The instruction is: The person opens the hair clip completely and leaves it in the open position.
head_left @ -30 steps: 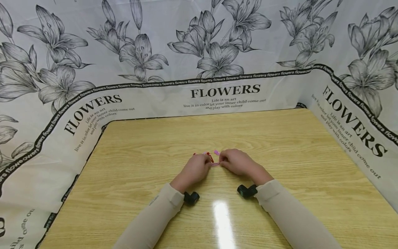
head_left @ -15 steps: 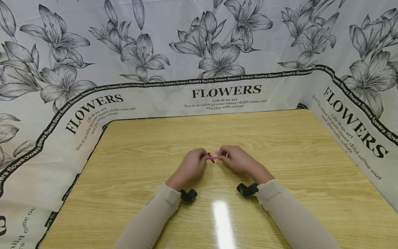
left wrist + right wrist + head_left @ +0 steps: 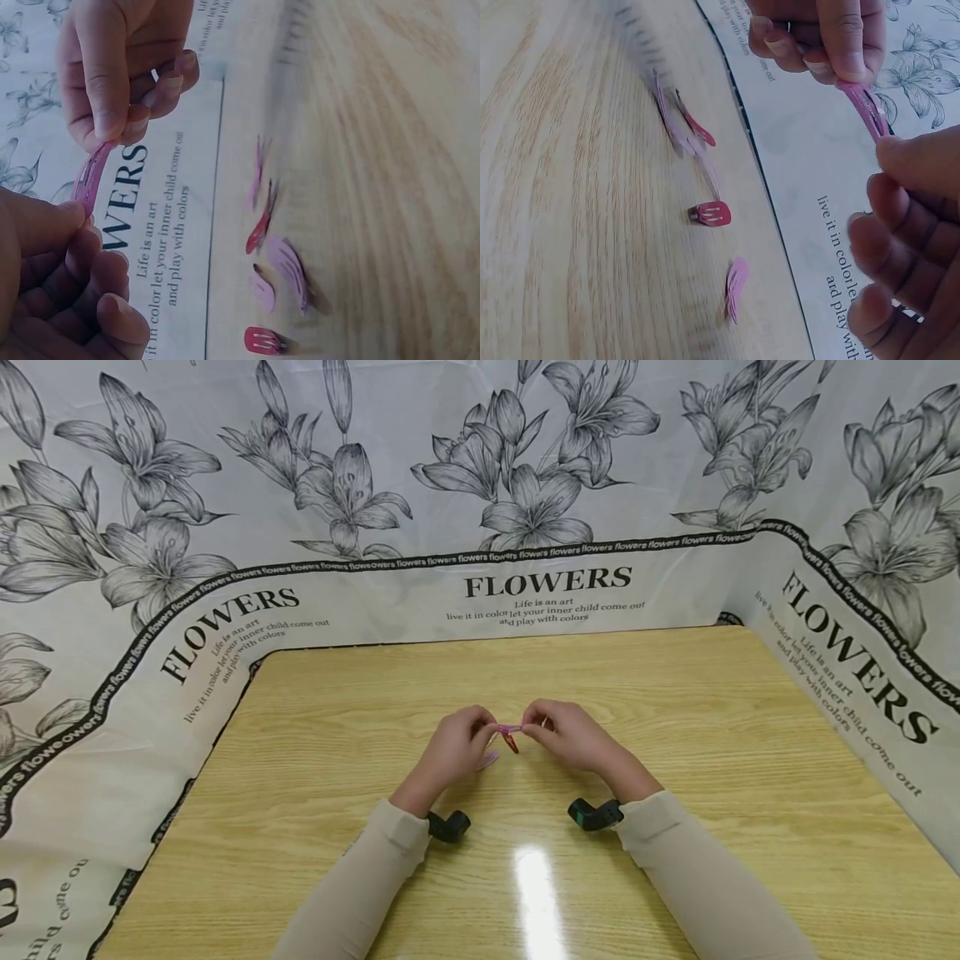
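Note:
A pink snap hair clip (image 3: 510,728) is stretched between my two hands, raised above the table. My left hand (image 3: 452,749) pinches one end between thumb and index finger. The other end is pinched by my right hand (image 3: 572,737) in the same way. In the left wrist view the held clip (image 3: 91,180) looks slim and slightly curved, with a slit along it. Its ends are hidden under the fingertips. Below the hands lie more clips, among them a red clip (image 3: 711,213), a pink clip (image 3: 736,289) and a lilac clip (image 3: 289,271).
A second red clip (image 3: 259,231) and a small pale pink clip (image 3: 262,289) lie close by on the wood-grain table (image 3: 360,693). A white cloth (image 3: 390,602) with printed flowers and lettering borders the table at the back and sides.
Both hands have moved up and away from the body, the pink clip between them. A pink clip and a red one on the table now show below the hands.

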Action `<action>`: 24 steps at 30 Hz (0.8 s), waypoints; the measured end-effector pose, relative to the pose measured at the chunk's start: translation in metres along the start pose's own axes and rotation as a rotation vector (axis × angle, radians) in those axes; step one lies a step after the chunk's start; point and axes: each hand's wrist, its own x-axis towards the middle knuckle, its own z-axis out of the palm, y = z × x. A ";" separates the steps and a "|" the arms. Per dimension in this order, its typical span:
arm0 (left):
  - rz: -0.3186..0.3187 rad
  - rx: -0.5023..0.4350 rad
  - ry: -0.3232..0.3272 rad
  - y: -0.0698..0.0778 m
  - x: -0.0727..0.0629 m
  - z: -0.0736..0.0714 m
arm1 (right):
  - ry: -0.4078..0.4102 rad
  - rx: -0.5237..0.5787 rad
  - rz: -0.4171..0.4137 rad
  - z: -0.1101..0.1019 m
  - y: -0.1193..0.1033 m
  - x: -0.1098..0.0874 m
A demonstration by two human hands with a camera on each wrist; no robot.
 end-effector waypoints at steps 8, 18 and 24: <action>0.012 -0.075 0.052 0.001 0.002 -0.008 | 0.101 0.163 0.035 -0.001 -0.003 0.000; 0.070 -0.176 0.092 0.006 0.001 -0.017 | 0.188 0.446 0.062 -0.002 -0.004 0.003; 0.074 -0.228 0.045 0.006 0.002 -0.020 | 0.191 0.474 0.084 -0.002 -0.003 0.007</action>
